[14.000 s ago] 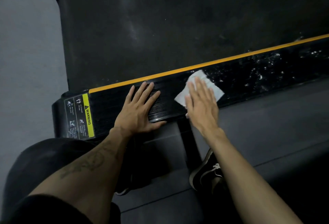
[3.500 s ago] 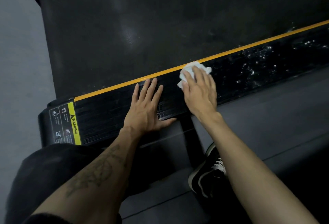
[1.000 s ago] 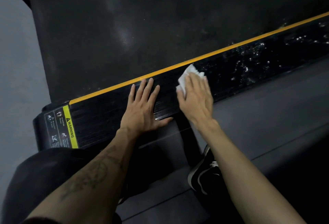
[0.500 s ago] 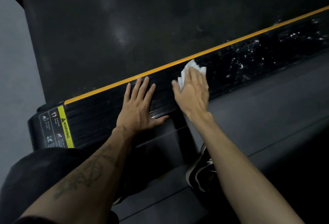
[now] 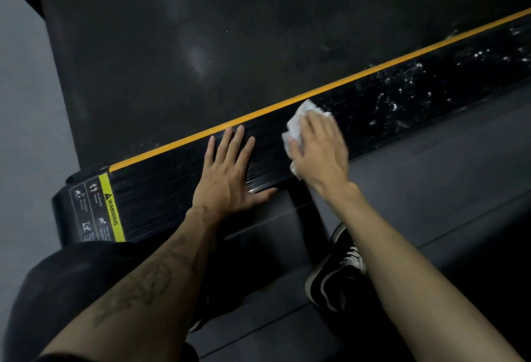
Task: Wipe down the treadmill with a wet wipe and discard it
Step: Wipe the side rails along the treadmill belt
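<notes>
Right hand [image 5: 321, 146], fingers flat, presses the crumpled wet wipe [image 5: 296, 126] onto the side rail [image 5: 388, 114]; left hand [image 5: 230, 175] lies spread beside. The bunched wipe may skip the wet specks beyond the fingertips.

A ribbed black side rail [image 5: 373, 120] of the treadmill is being shown running diagonally, edged by an orange stripe [image 5: 330, 90] against the dark belt [image 5: 230, 31]. The rail is being pressed by a left hand [image 5: 230, 175] laid flat with fingers spread. Just beside it, a crumpled white wipe [image 5: 296, 126] is being held down on the rail under a right hand [image 5: 321, 149]. White specks [image 5: 402, 88] are being seen farther along the rail. A yellow warning label [image 5: 97, 212] is being displayed at the rail's end.
</notes>
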`<act>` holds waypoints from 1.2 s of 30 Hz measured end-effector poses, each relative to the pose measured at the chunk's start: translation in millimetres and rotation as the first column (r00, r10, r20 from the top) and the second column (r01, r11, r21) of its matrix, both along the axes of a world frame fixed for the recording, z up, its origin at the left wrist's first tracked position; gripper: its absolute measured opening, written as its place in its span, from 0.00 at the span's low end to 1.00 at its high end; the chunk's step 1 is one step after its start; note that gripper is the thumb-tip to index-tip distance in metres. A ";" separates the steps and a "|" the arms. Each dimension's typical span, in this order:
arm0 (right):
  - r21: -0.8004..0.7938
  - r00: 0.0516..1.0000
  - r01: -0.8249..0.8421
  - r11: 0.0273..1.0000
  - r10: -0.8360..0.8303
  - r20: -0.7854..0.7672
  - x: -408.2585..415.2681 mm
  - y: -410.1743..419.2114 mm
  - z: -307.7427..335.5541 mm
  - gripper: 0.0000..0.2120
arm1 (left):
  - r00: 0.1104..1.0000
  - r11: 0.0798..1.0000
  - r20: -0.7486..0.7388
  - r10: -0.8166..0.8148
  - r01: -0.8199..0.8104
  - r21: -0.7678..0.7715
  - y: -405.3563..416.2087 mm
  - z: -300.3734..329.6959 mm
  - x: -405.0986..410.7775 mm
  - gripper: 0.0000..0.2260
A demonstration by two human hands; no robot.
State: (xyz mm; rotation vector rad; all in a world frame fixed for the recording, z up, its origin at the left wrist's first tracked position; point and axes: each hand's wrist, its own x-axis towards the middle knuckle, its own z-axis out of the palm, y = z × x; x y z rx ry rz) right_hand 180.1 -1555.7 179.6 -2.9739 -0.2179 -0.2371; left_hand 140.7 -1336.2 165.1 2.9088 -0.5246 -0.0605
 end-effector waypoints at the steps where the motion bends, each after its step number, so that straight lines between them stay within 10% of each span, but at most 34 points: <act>1: 0.003 0.997 0.078 0.997 -0.078 -0.001 5.8 -7.2 1.1 0.28 | 1.000 1.000 -0.003 0.000 0.000 0.006 -0.4 0.9 0.0 0.51; 8: 0.046 0.995 -0.094 0.995 0.093 0.019 -36.3 17.4 -4.5 0.26 | 1.000 1.000 0.013 0.000 0.000 -0.003 0.8 -1.3 0.6 0.51; 13: 0.031 0.983 0.182 0.983 -0.181 -0.034 -7.4 -6.4 -0.1 0.32 | 1.000 1.000 0.008 0.001 -0.001 0.012 -0.2 0.9 -0.1 0.51; 19: 0.063 0.997 -0.072 0.995 0.070 0.028 -36.5 20.4 -7.8 0.27 | 1.000 1.000 0.019 0.003 -0.003 0.001 -0.3 -1.2 -0.6 0.51; 24: 0.066 0.987 0.158 0.985 -0.159 0.014 -13.3 17.0 0.6 0.28 | 1.000 1.000 0.016 0.001 -0.001 0.009 -0.1 0.0 -0.7 0.51; 29: 0.081 0.996 -0.084 0.993 0.081 0.038 -36.0 30.7 -9.4 0.25 | 1.000 1.000 0.013 -0.002 0.002 -0.001 -0.1 -0.7 -0.5 0.51; 36: 0.110 0.995 0.086 0.990 -0.090 0.036 -26.3 17.6 -6.1 0.27 | 1.000 1.000 -0.004 -0.003 0.003 0.009 0.5 1.0 0.0 0.51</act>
